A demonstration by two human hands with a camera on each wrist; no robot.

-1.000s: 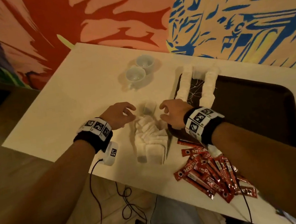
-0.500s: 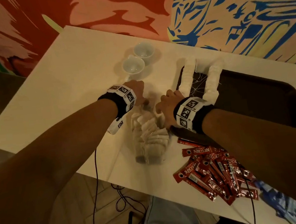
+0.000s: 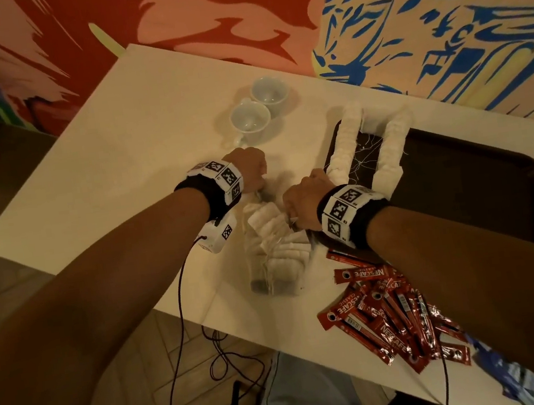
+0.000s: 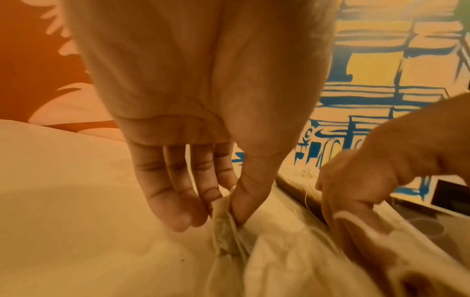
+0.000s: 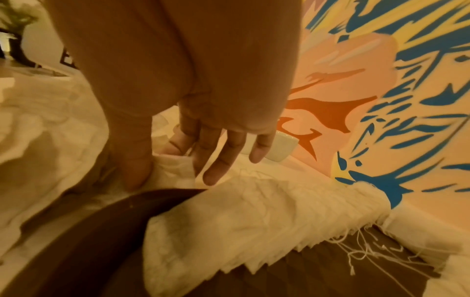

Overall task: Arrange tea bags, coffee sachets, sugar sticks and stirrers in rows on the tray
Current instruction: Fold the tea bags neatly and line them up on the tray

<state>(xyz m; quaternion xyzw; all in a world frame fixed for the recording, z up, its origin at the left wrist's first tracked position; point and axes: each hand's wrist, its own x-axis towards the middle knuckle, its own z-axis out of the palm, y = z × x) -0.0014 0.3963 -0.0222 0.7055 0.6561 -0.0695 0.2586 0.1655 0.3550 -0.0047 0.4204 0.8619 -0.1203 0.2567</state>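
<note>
Two rows of white paper tea bags (image 3: pixel 346 144) laid at dark brown tray's (image 3: pixel 481 187) far-left corner; left hand (image 3: pixel 248 171) and right hand (image 3: pixel 304 199) pinching clear plastic packet of tea bags (image 3: pixel 278 245); red coffee sachets (image 3: pixel 389 315) heaped at tabletop's near edge, unplaced.

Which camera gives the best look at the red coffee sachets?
The head view. The coffee sachets lie in a loose red pile on the white table, near its front edge below the right forearm, with the lettering readable. Neither wrist view shows them: both show only fingers among the white tea bags.
</note>
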